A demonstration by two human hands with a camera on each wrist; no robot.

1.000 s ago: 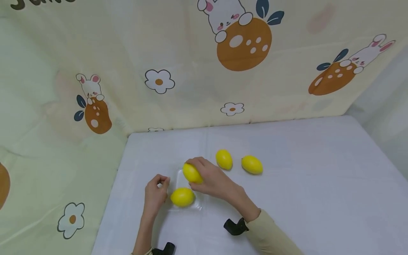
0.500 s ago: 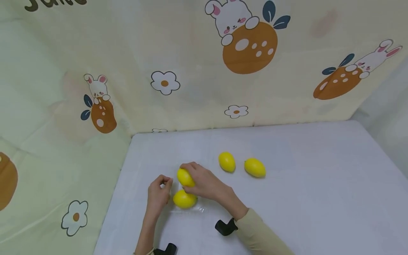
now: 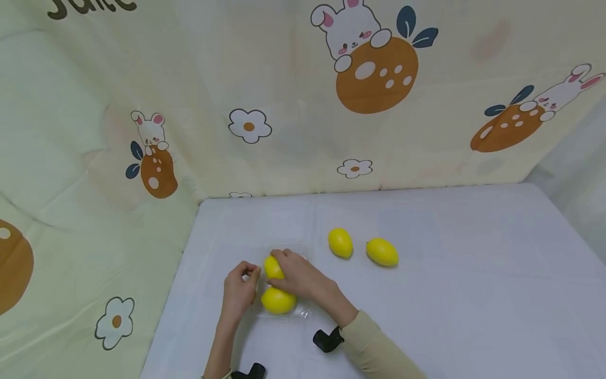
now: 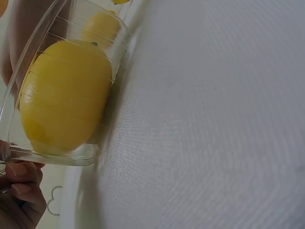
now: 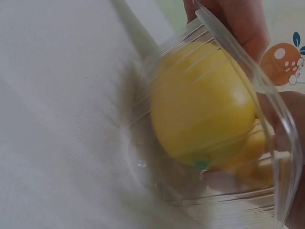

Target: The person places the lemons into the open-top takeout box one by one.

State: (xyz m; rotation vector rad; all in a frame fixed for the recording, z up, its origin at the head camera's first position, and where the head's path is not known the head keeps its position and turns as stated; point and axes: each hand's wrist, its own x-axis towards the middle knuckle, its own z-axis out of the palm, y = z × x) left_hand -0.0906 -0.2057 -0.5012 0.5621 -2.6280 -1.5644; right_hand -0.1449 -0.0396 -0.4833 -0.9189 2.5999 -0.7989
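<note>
Plastic tub (image 4: 78,158) is all ribbed and see-through, left hand (image 3: 239,289) pinching its left edge, right hand (image 3: 303,276) gripping a smooth lemon (image 3: 272,268).

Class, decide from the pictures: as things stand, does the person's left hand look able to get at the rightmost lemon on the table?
Probably not readily: the left hand holds the clear container, and the right hand, gripping another lemon, lies between it and the rightmost lemon.
</note>
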